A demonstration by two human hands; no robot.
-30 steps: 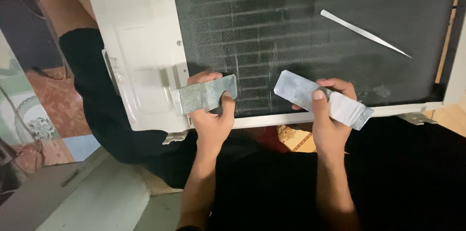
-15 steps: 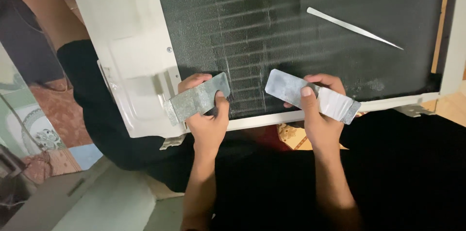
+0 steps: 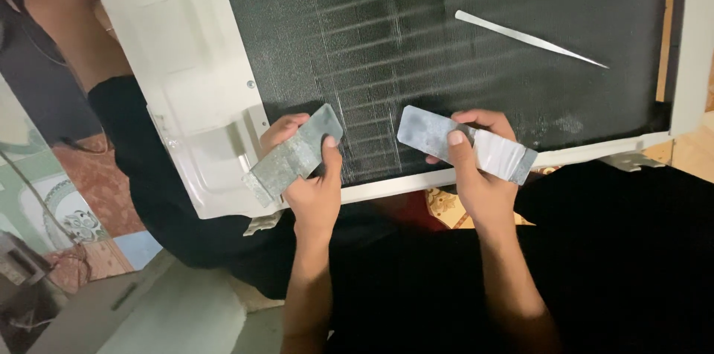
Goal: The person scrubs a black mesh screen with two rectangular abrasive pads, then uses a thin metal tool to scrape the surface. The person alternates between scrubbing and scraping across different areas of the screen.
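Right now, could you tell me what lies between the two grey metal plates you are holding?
In the head view, only the dark finned coil panel shows between the left plate and the right plate; nothing else sits in that gap.

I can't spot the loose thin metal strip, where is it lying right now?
In the head view, the thin metal strip lies slanted on the dark finned coil, upper right, above and apart from the right hand.

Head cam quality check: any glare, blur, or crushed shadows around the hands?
Head view: both hands, left hand and right hand, and their grey metal plates sharp; mild glare on the right plate's lighter end; dark cloth crushed to black; slight wide-angle bend at the edges.
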